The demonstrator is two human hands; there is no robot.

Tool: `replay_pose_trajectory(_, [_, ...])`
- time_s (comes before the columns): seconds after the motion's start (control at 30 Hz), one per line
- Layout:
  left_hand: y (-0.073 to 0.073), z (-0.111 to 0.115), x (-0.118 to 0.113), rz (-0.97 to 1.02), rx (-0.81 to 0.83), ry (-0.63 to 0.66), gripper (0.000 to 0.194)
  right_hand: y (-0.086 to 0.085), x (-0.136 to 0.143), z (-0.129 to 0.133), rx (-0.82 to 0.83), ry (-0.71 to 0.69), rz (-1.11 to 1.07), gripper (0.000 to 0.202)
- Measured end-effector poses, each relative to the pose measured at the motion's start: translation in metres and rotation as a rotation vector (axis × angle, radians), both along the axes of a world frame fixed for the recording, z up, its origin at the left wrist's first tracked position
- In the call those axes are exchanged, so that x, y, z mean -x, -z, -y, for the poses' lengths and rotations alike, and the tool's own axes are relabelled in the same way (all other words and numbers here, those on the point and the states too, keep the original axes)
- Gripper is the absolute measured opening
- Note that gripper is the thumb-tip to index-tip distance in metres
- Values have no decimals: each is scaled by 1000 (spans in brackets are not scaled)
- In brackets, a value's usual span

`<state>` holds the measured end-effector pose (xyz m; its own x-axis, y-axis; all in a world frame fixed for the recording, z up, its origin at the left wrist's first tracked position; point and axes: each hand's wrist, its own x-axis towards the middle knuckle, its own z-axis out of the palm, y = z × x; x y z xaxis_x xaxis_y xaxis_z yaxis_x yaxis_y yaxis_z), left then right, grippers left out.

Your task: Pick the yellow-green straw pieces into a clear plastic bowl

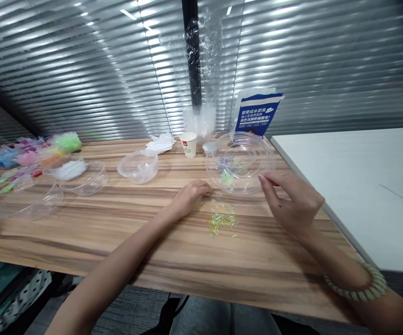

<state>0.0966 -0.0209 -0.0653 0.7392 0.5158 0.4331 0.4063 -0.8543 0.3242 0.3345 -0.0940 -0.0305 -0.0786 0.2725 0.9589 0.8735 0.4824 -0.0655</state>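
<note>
- Head view: yellow pieces [222, 222] lie loose on the table [173, 251], nearer than the clear bowl [246, 189], seemingly left over.
- Purple and green pieces [227, 178] seem already inside.
- Left hand [191, 195]: fingers curled beside strays; grasp unclear.
- Right hand [293, 204]: fingertips pinched by the bowl's right side; any load unclear.

Paper cup [188, 145], crumpled tissue [161, 143], blinds [327, 70]

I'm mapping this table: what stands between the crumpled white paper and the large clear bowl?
In the head view, a paper cup stands between them, then a small clear object by the large bowl.
</note>
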Motion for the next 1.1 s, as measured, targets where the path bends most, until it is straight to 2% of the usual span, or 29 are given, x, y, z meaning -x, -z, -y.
replay_pose_trajectory(0.37, [0, 7, -7, 34, 161, -123, 14, -1, 3, 1, -4, -39, 50, 7])
replay_pose_trajectory(0.77, [0, 5, -7, -2, 138, -207, 11, -1, 4, 1, 5, -54, 54, 5])
replay_pose_trajectory(1.1, [5, 1, -5, 19, 81, -180, 13, 1, 3, 1, 10, -58, 60, 6])
